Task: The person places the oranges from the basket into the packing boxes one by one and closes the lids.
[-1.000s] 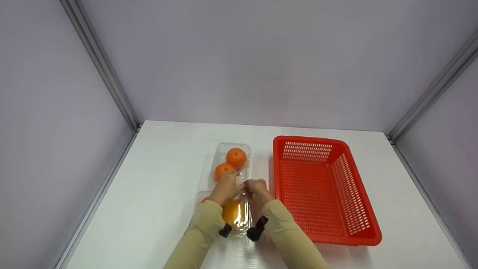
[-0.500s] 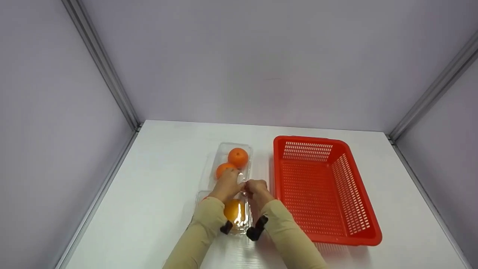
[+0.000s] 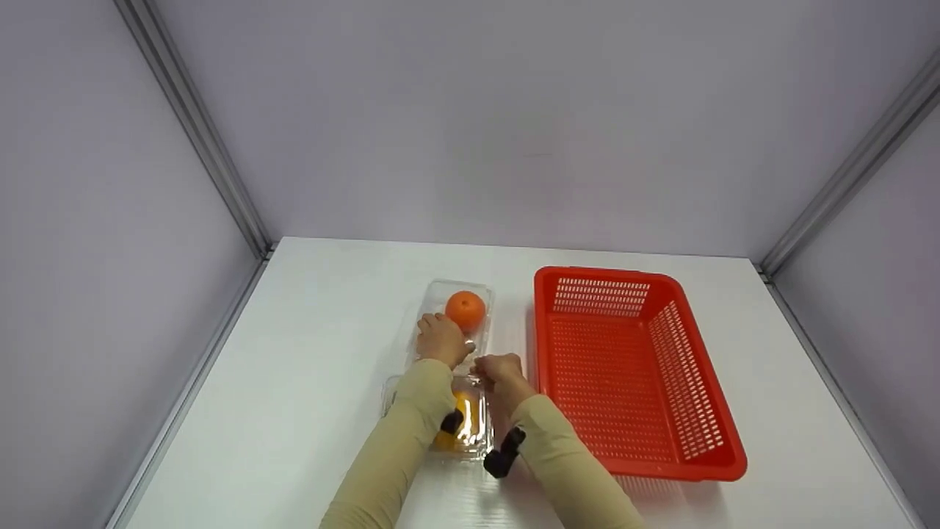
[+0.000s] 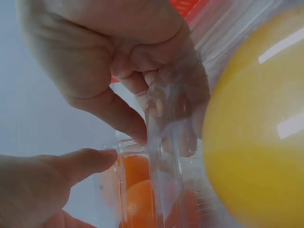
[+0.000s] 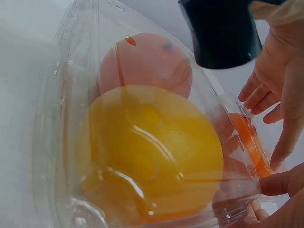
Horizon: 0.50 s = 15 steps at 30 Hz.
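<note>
My right hand (image 3: 505, 371) pinches the far right corner of a clear plastic box (image 5: 78, 95) between thumb and fingers. Inside that box, under its lid, lie a large yellow fruit (image 5: 156, 156) and a reddish round fruit (image 5: 147, 61). Just beyond it stands a second clear plastic box (image 3: 439, 291) with an orange (image 3: 465, 311) at its far end. My left hand (image 3: 442, 342) is over the near part of the second box, its fingers extended. It hides the other orange in the head view; from the wrists, orange peel shows beside its thumb.
A red plastic basket (image 3: 542, 345) with slotted sides stands close to the right of both boxes. The white table (image 3: 316, 330) is bounded by grey walls (image 3: 507, 147) at the back and sides.
My left hand has moved away from the right hand, forward over the far box, now covering the nearer orange. The right hand keeps its place at the near box's corner.
</note>
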Each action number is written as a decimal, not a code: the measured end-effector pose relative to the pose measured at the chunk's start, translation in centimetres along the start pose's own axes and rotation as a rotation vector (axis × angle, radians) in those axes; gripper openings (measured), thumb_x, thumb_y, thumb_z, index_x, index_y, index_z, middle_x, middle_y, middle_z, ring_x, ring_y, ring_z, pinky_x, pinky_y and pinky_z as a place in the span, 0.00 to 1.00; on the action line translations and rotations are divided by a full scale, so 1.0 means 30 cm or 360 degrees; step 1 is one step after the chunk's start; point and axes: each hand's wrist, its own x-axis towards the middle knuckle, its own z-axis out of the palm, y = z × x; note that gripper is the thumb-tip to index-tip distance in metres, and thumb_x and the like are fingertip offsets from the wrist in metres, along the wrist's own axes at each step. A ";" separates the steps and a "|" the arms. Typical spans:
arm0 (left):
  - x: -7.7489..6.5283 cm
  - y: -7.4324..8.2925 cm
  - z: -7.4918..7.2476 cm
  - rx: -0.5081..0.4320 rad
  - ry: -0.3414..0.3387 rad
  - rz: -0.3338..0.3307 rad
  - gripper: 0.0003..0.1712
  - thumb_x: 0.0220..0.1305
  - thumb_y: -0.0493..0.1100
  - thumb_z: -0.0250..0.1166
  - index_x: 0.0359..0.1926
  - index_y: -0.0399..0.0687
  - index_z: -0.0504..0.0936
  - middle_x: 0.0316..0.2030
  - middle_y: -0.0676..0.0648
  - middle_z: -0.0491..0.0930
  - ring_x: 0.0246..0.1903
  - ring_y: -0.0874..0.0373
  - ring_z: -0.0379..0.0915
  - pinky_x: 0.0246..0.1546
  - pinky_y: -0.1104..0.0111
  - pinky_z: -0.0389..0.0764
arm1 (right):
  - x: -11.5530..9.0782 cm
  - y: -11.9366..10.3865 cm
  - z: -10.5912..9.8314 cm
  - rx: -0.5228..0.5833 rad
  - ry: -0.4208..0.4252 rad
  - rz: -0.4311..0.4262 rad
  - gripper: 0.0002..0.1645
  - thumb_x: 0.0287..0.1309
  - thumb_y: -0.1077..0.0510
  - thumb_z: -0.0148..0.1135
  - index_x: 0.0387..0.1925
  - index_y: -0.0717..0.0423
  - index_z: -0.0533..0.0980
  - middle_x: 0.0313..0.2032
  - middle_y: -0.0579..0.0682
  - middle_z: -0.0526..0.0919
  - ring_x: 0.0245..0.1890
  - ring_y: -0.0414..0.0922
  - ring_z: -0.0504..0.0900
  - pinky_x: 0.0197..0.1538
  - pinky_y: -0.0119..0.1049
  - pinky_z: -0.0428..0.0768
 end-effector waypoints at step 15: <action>0.061 -0.169 -0.070 -0.0274 -0.0431 -0.0178 0.21 0.64 0.50 0.57 0.41 0.33 0.80 0.35 0.42 0.79 0.29 0.55 0.70 0.31 0.68 0.76 | 0.000 -0.006 -0.004 -0.0009 -0.0034 0.0015 0.07 0.48 0.75 0.54 0.25 0.69 0.78 0.12 0.47 0.75 0.14 0.38 0.73 0.21 0.27 0.76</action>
